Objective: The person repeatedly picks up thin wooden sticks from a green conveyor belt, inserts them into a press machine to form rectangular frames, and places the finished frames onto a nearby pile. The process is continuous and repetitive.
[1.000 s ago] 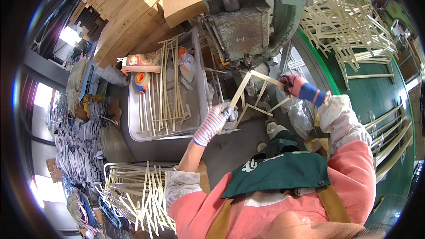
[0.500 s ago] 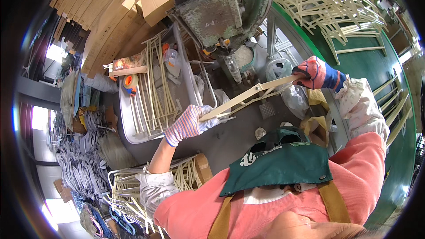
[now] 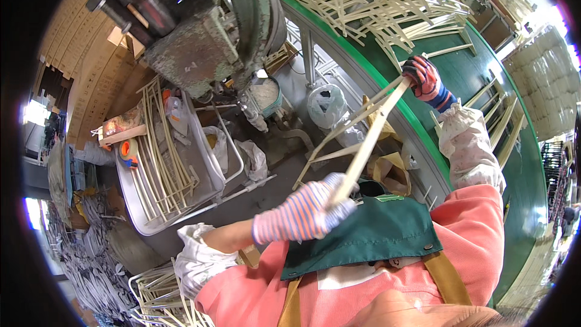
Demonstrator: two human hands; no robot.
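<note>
a pale wooden slat frame (image 3: 363,139) spans between both hands, above the grey floor: the striped-gloved left hand (image 3: 305,212) clamps its near end, the red-and-blue-gloved right hand (image 3: 426,79) grips its far end.

My left hand (image 3: 302,213) wears a knit glove striped pink, white and blue; my right hand (image 3: 426,80) has a glove in red and black with a blue cuff. White cloth sleeve covers bunch over both forearms. I'm in a salmon-pink top under a dark green apron with tan straps
</note>
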